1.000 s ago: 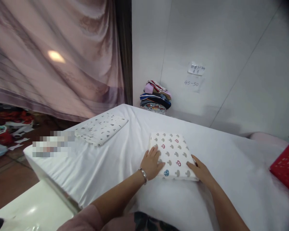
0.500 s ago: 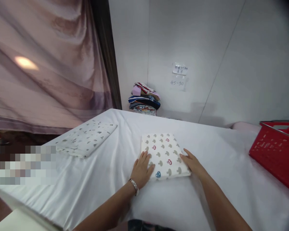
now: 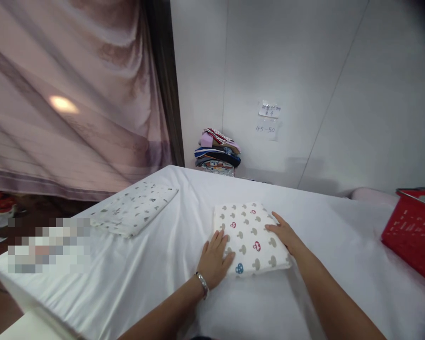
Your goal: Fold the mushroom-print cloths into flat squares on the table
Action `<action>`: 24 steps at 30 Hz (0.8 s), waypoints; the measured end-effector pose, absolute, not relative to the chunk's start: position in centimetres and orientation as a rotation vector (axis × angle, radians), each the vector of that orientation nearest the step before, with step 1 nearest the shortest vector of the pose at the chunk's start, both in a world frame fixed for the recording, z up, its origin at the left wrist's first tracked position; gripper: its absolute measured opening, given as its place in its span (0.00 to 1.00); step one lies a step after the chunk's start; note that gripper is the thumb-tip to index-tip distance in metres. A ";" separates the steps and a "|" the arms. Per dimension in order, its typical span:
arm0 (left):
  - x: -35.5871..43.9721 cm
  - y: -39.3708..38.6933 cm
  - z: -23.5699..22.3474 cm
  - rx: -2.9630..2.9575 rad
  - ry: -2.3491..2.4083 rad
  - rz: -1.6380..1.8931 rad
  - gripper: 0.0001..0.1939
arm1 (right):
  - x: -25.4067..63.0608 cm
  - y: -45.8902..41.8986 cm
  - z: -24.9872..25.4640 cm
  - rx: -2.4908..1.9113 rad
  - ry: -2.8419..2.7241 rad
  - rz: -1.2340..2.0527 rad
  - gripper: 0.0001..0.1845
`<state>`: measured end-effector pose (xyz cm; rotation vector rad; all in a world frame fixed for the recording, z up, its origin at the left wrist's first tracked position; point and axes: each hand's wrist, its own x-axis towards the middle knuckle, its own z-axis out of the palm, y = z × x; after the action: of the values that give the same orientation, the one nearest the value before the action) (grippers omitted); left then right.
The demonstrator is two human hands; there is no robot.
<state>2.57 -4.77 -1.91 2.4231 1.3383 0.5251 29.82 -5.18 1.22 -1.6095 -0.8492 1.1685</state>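
Note:
A folded white cloth with a mushroom print (image 3: 250, 236) lies on the white-covered table (image 3: 184, 278) in front of me. My left hand (image 3: 214, 259) rests flat against its near left edge, fingers stretched out, a bracelet on the wrist. My right hand (image 3: 282, 233) lies flat on the cloth's right side, fingers spread. Neither hand grips anything.
A second folded cloth with a small grey print (image 3: 134, 215) lies at the table's far left. A stack of folded coloured fabrics (image 3: 217, 151) sits by the wall. A red basket (image 3: 412, 233) stands at the right edge. Paper notes (image 3: 267, 118) hang on the wall; a pink curtain (image 3: 74, 94) hangs left.
My right hand has slid from the cloth's near right corner up along its right side. My left hand stays at the near left edge. The view has shifted slightly.

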 end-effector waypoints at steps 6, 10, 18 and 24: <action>2.3 -3.8 -1.8 2.302 1.254 0.618 0.23 | 29.9 -7.4 -0.1 -1.680 -0.784 1.212 0.50; 2.7 -1.7 -1.3 2.052 1.426 0.712 0.25 | 30.2 -6.9 0.4 -1.779 -0.827 1.166 0.50; 4.0 1.3 0.0 1.788 1.612 0.548 0.31 | 31.5 -2.1 -0.4 -1.787 -0.810 1.113 0.55; 4.2 2.3 -0.4 1.588 1.579 0.501 0.42 | 31.1 -2.2 -0.3 -1.600 -0.780 1.088 0.51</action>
<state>4.25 2.28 -0.36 1.5879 1.5793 0.5015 31.08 -2.22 -0.29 -1.5997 -0.7798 1.0885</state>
